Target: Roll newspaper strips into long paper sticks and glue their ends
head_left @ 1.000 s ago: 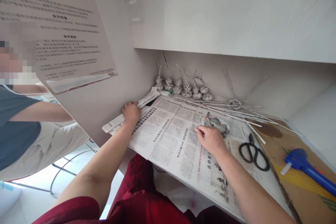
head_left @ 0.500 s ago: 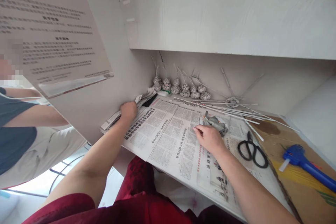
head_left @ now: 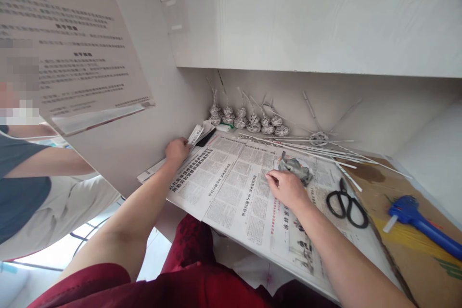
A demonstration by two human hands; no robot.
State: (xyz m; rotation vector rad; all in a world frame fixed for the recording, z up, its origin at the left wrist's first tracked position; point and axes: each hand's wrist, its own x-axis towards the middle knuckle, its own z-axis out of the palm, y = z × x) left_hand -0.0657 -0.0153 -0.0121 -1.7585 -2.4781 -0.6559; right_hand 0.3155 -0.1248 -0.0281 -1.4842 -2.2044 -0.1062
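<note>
At the left edge of the table, my left hand (head_left: 177, 150) is closed on a newspaper strip (head_left: 196, 134), whose far end sticks up past the fingers. Beneath it lies a stack of newspaper strips (head_left: 149, 172). My right hand (head_left: 288, 187) rests over the spread newspaper (head_left: 231, 178) with thumb and fingertips drawn together; anything between them is too small to make out. Just behind that hand sits a crumpled grey cloth (head_left: 296, 168). A black phone-like slab (head_left: 206, 137) lies by the strips.
Several woven paper gourds (head_left: 253, 123) line the back wall. Thin paper rods (head_left: 306, 148) and a woven ring with spokes (head_left: 319, 138) lie beside them. To the right are black scissors (head_left: 347, 204) and a blue glue gun (head_left: 406, 209) on cardboard (head_left: 426, 269). Another person (head_left: 25, 178) sits beyond the partition.
My left hand has lifted a newspaper strip's far end slightly off the stack. The right hand has stayed nearly still.
</note>
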